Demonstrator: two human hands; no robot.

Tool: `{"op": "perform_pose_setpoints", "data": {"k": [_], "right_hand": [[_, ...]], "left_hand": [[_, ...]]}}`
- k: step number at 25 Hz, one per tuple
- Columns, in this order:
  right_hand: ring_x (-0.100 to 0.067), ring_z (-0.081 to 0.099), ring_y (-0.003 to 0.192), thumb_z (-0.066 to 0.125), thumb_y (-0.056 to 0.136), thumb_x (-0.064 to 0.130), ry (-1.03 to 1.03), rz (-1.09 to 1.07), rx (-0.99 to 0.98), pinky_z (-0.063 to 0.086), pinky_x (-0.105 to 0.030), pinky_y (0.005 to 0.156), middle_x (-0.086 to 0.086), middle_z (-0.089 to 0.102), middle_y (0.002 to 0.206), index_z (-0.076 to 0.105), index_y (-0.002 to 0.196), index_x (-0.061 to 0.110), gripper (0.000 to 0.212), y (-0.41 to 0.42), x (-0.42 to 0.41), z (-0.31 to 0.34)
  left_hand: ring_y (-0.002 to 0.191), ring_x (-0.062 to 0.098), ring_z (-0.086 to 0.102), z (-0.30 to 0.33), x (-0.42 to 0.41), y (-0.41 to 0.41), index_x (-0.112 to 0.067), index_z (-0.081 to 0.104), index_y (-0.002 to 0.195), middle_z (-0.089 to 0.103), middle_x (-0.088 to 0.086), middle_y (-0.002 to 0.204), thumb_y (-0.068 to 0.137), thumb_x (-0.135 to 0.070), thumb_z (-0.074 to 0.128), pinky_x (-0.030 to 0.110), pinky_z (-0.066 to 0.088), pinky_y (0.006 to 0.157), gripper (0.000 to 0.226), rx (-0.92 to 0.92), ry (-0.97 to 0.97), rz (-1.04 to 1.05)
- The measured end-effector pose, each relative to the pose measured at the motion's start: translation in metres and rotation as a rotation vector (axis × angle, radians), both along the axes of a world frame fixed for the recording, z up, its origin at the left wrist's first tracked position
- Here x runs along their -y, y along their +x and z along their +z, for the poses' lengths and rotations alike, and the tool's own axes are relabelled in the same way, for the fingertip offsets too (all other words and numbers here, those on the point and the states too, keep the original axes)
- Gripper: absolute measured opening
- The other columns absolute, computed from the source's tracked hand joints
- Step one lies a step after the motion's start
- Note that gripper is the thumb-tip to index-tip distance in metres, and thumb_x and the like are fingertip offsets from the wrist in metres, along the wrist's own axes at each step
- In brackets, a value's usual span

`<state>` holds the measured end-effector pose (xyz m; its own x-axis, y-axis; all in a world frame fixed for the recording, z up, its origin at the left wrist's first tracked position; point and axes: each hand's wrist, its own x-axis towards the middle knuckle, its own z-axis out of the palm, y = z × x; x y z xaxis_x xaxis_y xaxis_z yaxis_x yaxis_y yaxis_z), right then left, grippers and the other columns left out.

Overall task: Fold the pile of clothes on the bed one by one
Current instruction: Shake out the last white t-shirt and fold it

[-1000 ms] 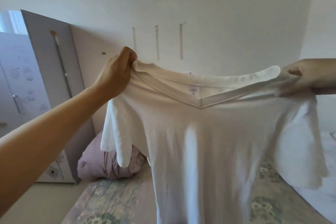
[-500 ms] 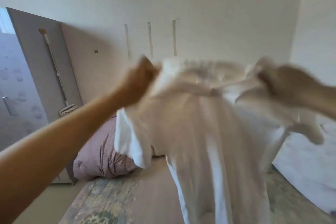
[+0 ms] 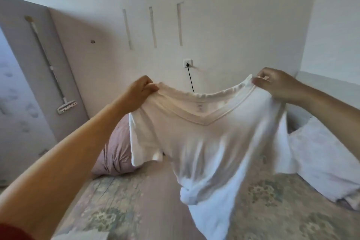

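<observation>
White cotton, a V-neck T-shirt (image 3: 210,142), hangs in the air over the bed (image 3: 136,200), stretched wide by its shoulders with the neckline toward me. Its lower part is bunched and twisted into a knot-like wad near the hem, and the tail trails down to the patterned sheet at about 6 o'clock. The left hand (image 3: 140,88) pinches the shoulder seam at 9 o'clock of the collar, fingers curled tight on the cloth; the right hand (image 3: 276,82) pinches the other shoulder at 3 o'clock the same way.

To my eye this is the opening step for this garment: spreading it out before any fold is made. The next move calls for loosening that twisted lower part, then lowering the shirt flat onto the bare stretch of sheet, keeping both shoulders level so it lands without creases.

Beyond it, a pink bundle (image 3: 115,152) lies at 9 o'clock against the headboard, a white quilt (image 3: 321,161) at 3 o'clock, and a wall socket (image 3: 188,63) with a black cord at 12.
</observation>
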<state>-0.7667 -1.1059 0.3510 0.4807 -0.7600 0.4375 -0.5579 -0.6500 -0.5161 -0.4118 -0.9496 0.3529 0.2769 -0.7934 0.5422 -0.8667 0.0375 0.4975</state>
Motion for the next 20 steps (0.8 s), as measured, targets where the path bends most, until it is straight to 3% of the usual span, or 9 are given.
{"op": "perform_pose_setpoints", "data": {"k": [2, 4, 6, 8, 9, 10, 13, 17, 20], "right_hand": [[-0.019, 0.057, 0.087, 0.062, 0.088, 0.039, 0.061, 0.047, -0.103, 0.042, -0.030, 0.071, -0.003, 0.061, 0.097, 0.059, 0.093, 0.015, 0.024, -0.003, -0.005, 0.013], [-0.022, 0.059, 0.092, 0.068, 0.082, 0.042, 0.124, 0.049, -0.217, 0.045, -0.033, 0.073, -0.004, 0.063, 0.098, 0.062, 0.097, 0.013, 0.033, -0.009, -0.006, 0.024], [-0.022, 0.059, 0.083, 0.069, 0.068, 0.061, 0.182, 0.071, -0.233, 0.040, -0.033, 0.069, -0.003, 0.063, 0.087, 0.063, 0.093, 0.004, 0.063, -0.018, -0.014, 0.047], [-0.020, 0.049, 0.069, 0.064, 0.047, 0.084, 0.135, 0.079, -0.238, 0.032, -0.032, 0.062, -0.003, 0.054, 0.072, 0.059, 0.084, -0.002, 0.094, -0.025, -0.020, 0.065], [-0.020, 0.046, 0.067, 0.064, 0.045, 0.085, 0.104, 0.084, -0.201, 0.029, -0.032, 0.061, -0.005, 0.051, 0.070, 0.058, 0.081, -0.002, 0.095, -0.027, -0.022, 0.069], [-0.020, 0.044, 0.066, 0.066, 0.056, 0.079, 0.085, 0.093, -0.139, 0.028, -0.032, 0.059, -0.006, 0.050, 0.070, 0.056, 0.079, -0.001, 0.084, -0.029, -0.024, 0.069], [-0.018, 0.043, 0.063, 0.061, 0.084, 0.045, 0.100, 0.166, 0.027, 0.032, -0.029, 0.054, -0.008, 0.048, 0.072, 0.054, 0.081, -0.001, 0.046, -0.032, -0.021, 0.052], [-0.015, 0.044, 0.060, 0.050, 0.074, 0.064, 0.139, 0.163, 0.011, 0.032, -0.029, 0.056, -0.003, 0.048, 0.066, 0.051, 0.073, 0.007, 0.057, -0.034, -0.015, 0.023], [-0.014, 0.047, 0.061, 0.049, 0.070, 0.070, 0.131, 0.172, -0.017, 0.033, -0.031, 0.060, -0.004, 0.051, 0.068, 0.055, 0.079, 0.001, 0.071, -0.033, -0.006, 0.004]], "left_hand": [[0.065, 0.009, 0.041, 0.012, -0.002, -0.002, -0.016, 0.052, 0.076, 0.047, -0.007, 0.069, 0.093, -0.019, 0.060, 0.011, 0.034, 0.056, 0.019, 0.013, 0.053, -0.007], [0.062, 0.007, 0.040, 0.023, -0.009, -0.004, -0.010, 0.055, 0.076, 0.047, -0.005, 0.066, 0.089, -0.025, 0.066, 0.011, 0.033, 0.052, 0.022, 0.051, 0.154, 0.016], [0.058, 0.010, 0.034, 0.037, -0.019, -0.004, -0.008, 0.050, 0.067, 0.041, -0.002, 0.061, 0.081, -0.032, 0.073, 0.018, 0.028, 0.048, 0.036, 0.059, 0.246, 0.040], [0.054, 0.010, 0.028, 0.051, -0.027, -0.006, -0.009, 0.042, 0.060, 0.033, -0.001, 0.060, 0.081, -0.027, 0.075, 0.021, 0.021, 0.045, 0.043, 0.051, 0.235, 0.061], [0.052, 0.007, 0.027, 0.055, -0.029, -0.008, -0.008, 0.042, 0.060, 0.031, 0.000, 0.060, 0.082, -0.022, 0.074, 0.021, 0.020, 0.046, 0.042, 0.017, 0.171, 0.046], [0.049, 0.004, 0.027, 0.058, -0.029, -0.010, -0.006, 0.044, 0.062, 0.031, 0.000, 0.061, 0.084, -0.019, 0.072, 0.019, 0.020, 0.045, 0.038, -0.047, 0.096, 0.017], [0.048, 0.002, 0.028, 0.045, -0.026, -0.033, -0.005, 0.052, 0.070, 0.035, 0.005, 0.064, 0.090, -0.023, 0.065, 0.017, 0.023, 0.044, 0.030, -0.118, 0.043, 0.038], [0.052, 0.005, 0.028, 0.007, -0.021, -0.052, -0.010, 0.043, 0.060, 0.032, -0.002, 0.058, 0.093, -0.030, 0.059, 0.019, 0.027, 0.046, 0.042, -0.050, 0.012, 0.111], [0.053, 0.006, 0.028, -0.022, -0.023, -0.053, -0.015, 0.038, 0.058, 0.032, -0.005, 0.058, 0.092, -0.030, 0.061, 0.020, 0.027, 0.049, 0.044, -0.025, 0.056, 0.087]]}}
